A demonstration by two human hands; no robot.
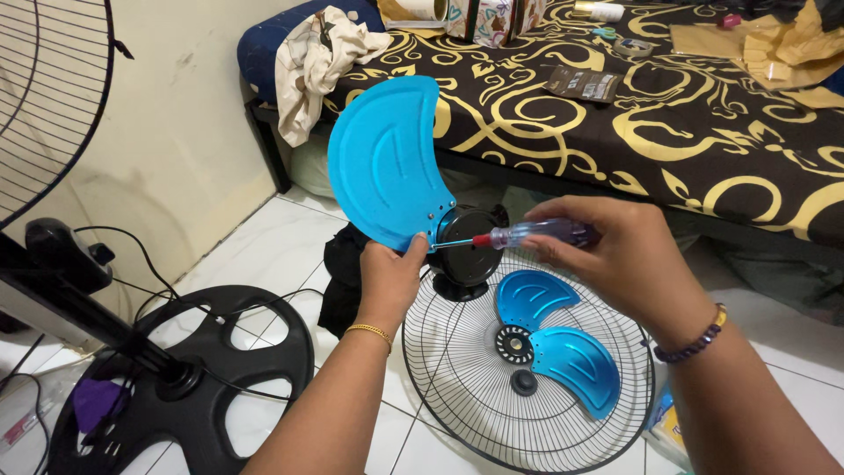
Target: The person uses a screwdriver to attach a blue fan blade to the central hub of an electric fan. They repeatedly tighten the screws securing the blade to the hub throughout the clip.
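Left hand (389, 274) closed around the narrow root of a loose blue fan blade (382, 158), thumb on the front face, fingers behind. Blade stands upright above that hand, tip curving up and to the right.

Right hand (615, 255) closed on a screwdriver (527, 235): clear purple handle in the fingers, red collar, thin shaft pointing left. Tip meets the blade root right at the left thumb. Hands are near each other, linked by the tool.

Just behind the blade root, between the two hands: one black round fan hub (466, 251), standing on the grille.

Below both hands, on the white tile floor (272, 246): one black wire fan grille (527, 378) lying flat. Inside it, one black hub ring with two more blue blades (554, 339) attached. Blade count: three in all, one in hand, two on the ring. One small black knob (524, 382) sits just below the ring.

Left of the left forearm: one round black fan base (185, 387) with its pole, cables trailing across it. Further left and up, part of a second wire grille (44, 97) at the frame edge.

Beyond the hands: bed (615, 114) with a black and gold patterned cover, with a crumpled cloth (316, 62), a dark packet and brown paper lying on it.

Wrists: one thin gold bracelet on the left, one beaded band on the right.
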